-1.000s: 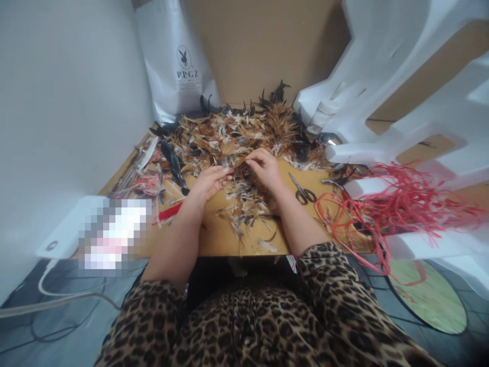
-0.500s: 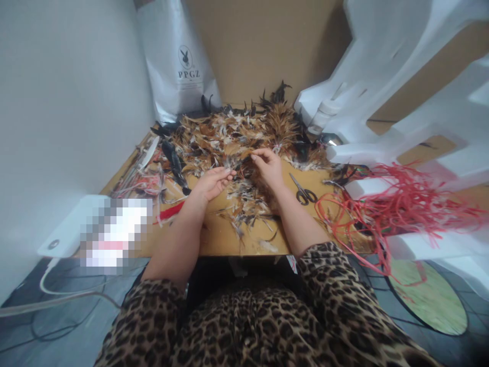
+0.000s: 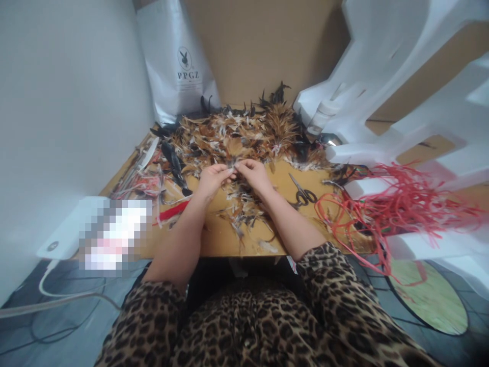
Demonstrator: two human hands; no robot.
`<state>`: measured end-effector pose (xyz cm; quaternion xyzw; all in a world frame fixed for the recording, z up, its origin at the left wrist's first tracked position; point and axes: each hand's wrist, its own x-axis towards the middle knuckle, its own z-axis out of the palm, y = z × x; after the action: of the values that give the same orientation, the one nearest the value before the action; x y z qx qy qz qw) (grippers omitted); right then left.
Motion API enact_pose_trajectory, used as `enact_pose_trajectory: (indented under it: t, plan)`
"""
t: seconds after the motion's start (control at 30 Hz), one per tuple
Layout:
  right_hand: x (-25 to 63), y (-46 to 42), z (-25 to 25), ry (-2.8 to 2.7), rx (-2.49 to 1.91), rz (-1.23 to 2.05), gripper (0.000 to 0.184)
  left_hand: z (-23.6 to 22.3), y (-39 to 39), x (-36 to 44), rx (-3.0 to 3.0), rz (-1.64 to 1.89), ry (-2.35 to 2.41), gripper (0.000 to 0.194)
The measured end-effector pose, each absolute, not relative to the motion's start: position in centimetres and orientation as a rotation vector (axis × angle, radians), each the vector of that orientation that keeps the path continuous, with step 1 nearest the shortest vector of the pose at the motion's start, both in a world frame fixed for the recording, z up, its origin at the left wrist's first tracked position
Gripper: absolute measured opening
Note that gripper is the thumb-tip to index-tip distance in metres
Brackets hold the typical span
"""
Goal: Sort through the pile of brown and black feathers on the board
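My left hand [image 3: 214, 180] is closed in a pinch over the middle of the table. Brown feathers [image 3: 234, 148] fan upward from its fingertips, with pale fluffy ends at the fingers. My right hand [image 3: 253, 176] is also closed, its thumb and forefinger meeting the left fingertips on the same feathers. Exactly where each finger grips is too small to tell. Behind both hands spreads a heap of brown, white and black feathers [image 3: 214, 130]. Below them lies a smaller pile of loose feathers [image 3: 244, 206]. Black-handled scissors [image 3: 303, 193] rest to the right of my right hand.
A white printed bag [image 3: 179, 61] stands at the back left. Red ribbon strands [image 3: 416, 204] tangle over white foam pieces [image 3: 405, 247] on the right. A red strip [image 3: 171, 211] lies by my left forearm. A white power bank [image 3: 72, 229] with a cable sits at the left edge.
My right hand has moved left and slightly down to meet my left hand. The feathers at the fingers now point upward. My left hand has barely shifted.
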<state>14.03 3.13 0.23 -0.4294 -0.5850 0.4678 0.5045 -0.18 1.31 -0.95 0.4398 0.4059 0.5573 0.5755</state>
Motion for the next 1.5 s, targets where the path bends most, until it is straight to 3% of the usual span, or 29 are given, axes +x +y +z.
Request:
enact_pose_trajectory:
  t: [0.4,1.1,1.5]
  plan:
    - [15.2,3.8,0.2,-1.208,-0.831,1.453,0.031,0.0,1.3,-0.5,0.643,1.166,0.781,0.003]
    - [14.8,3.8,-0.5,-1.414,-0.938,1.230,0.024,-0.8,1.1,0.0,0.973,1.163,0.982,0.020]
    - [17.5,5.1,0.7,-1.157,-1.021,0.809,0.043,-0.1,1.9,-1.7,0.586,1.434,0.704,0.006]
